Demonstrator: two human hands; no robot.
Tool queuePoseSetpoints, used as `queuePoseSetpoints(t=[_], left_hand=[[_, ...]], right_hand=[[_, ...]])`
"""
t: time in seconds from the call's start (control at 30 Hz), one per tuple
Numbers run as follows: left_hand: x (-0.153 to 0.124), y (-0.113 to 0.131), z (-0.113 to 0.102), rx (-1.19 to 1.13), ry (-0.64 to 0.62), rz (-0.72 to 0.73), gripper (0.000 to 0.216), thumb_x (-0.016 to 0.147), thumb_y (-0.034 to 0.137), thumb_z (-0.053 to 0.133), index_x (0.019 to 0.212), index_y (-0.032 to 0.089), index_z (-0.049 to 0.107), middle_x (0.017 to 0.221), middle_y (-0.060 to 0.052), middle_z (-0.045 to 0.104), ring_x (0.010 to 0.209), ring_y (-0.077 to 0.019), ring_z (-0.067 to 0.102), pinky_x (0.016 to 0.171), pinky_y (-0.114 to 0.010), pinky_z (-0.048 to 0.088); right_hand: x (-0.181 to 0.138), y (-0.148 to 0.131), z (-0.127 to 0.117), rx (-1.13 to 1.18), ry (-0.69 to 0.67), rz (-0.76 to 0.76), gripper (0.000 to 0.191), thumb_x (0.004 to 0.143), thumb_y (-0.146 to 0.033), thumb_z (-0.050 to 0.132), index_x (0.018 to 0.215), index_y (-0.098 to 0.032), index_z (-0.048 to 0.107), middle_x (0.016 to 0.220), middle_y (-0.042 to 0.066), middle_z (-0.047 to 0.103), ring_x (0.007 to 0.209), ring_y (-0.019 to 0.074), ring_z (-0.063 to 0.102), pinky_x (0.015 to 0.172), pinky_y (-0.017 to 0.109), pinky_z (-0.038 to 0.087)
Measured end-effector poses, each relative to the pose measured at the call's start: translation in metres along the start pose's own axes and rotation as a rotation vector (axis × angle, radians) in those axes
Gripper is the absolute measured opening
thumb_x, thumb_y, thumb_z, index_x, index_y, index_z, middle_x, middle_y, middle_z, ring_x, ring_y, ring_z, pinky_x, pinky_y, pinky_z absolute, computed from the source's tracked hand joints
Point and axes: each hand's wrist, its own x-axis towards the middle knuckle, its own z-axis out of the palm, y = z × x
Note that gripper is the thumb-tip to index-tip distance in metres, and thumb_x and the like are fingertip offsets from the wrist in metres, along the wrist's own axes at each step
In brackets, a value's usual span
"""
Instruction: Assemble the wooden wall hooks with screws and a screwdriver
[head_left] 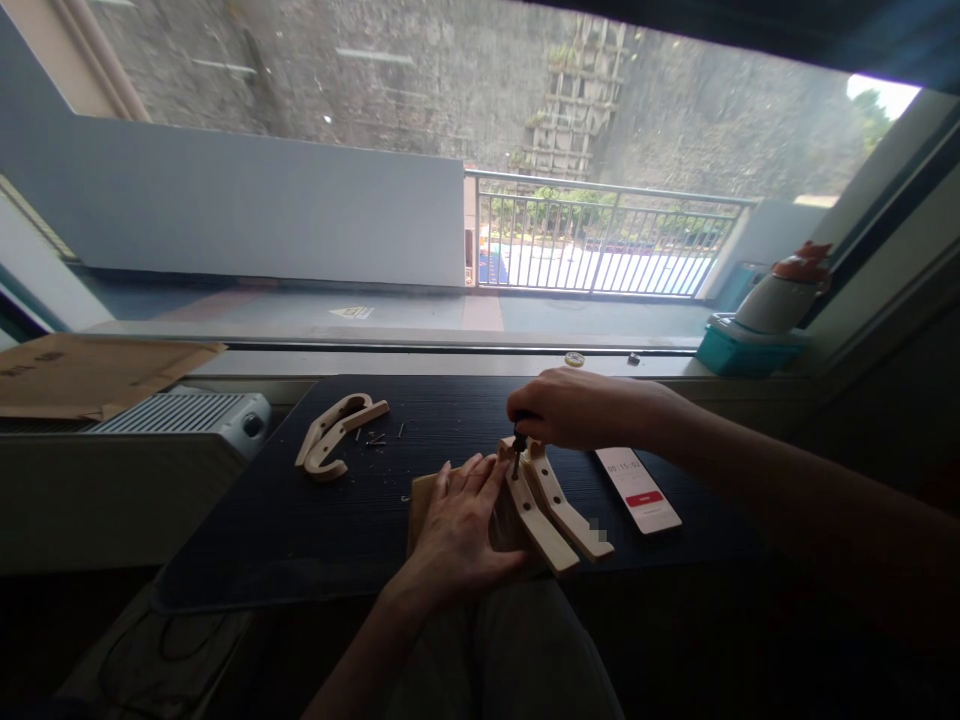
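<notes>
My left hand lies flat with fingers stretched out on a pale wooden board, next to two wooden hook pieces with holes in them. Over the upper end of those pieces my right hand is closed on a small dark screwdriver, whose tip points down at the wood. Both sit on a dark table mat. A second pair of curved wooden hooks lies to the left, with small screws scattered beside it.
A phone with a lit timer screen lies right of the hooks. A radiator and flat cardboard are at left. A teal box with a white figure stands on the window sill. My knees are below the table edge.
</notes>
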Motion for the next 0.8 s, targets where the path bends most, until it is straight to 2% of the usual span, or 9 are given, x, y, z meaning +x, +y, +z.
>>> queuePoseSetpoints(t=[0.13,0.23,0.4,0.63,0.8], left_hand=[[0.0,0.0,-0.001,0.002,-0.01,-0.006,0.097,0.066,0.068,0.055,0.143,0.017,0.024,0.148,-0.011,0.03,0.137,-0.0306,0.022,0.113,-0.054,0.009],[0.0,0.0,-0.001,0.013,-0.014,-0.01,0.097,0.066,0.067,0.056,0.143,0.017,0.023,0.148,-0.011,0.029,0.138,-0.0299,0.021,0.113,-0.053,0.009],[-0.001,0.001,-0.002,0.019,-0.024,-0.019,0.096,0.066,0.066,0.057,0.142,0.017,0.024,0.148,-0.01,0.029,0.138,-0.0296,0.021,0.113,-0.052,0.009],[0.0,0.002,-0.003,0.034,-0.033,-0.022,0.097,0.066,0.066,0.057,0.142,0.016,0.024,0.148,-0.012,0.028,0.138,-0.0299,0.021,0.113,-0.053,0.01],[0.0,0.001,-0.003,0.04,-0.032,-0.023,0.096,0.066,0.066,0.057,0.142,0.016,0.025,0.148,-0.012,0.03,0.137,-0.0307,0.022,0.113,-0.052,0.01]], right_hand=[[-0.002,0.0,-0.005,-0.001,0.001,0.009,0.02,0.084,-0.026,0.051,0.093,-0.017,0.066,0.076,0.001,0.065,0.059,0.0088,0.049,0.054,0.024,0.031],[-0.005,0.0,-0.007,-0.005,0.017,-0.015,0.02,0.081,-0.022,0.054,0.096,-0.02,0.067,0.079,0.0,0.066,0.062,0.0095,0.05,0.055,0.024,0.031],[-0.006,0.001,0.0,0.041,-0.009,-0.046,0.02,0.081,-0.015,0.052,0.093,-0.018,0.068,0.078,0.001,0.066,0.063,0.0092,0.05,0.055,0.023,0.032],[-0.01,0.008,0.011,0.102,0.037,-0.04,0.019,0.086,-0.021,0.046,0.088,-0.017,0.064,0.077,0.001,0.064,0.062,0.0082,0.051,0.054,0.022,0.032],[-0.01,0.002,0.009,0.075,0.031,-0.006,0.022,0.087,-0.026,0.044,0.085,-0.015,0.063,0.071,0.001,0.062,0.056,0.0076,0.047,0.05,0.022,0.029]])
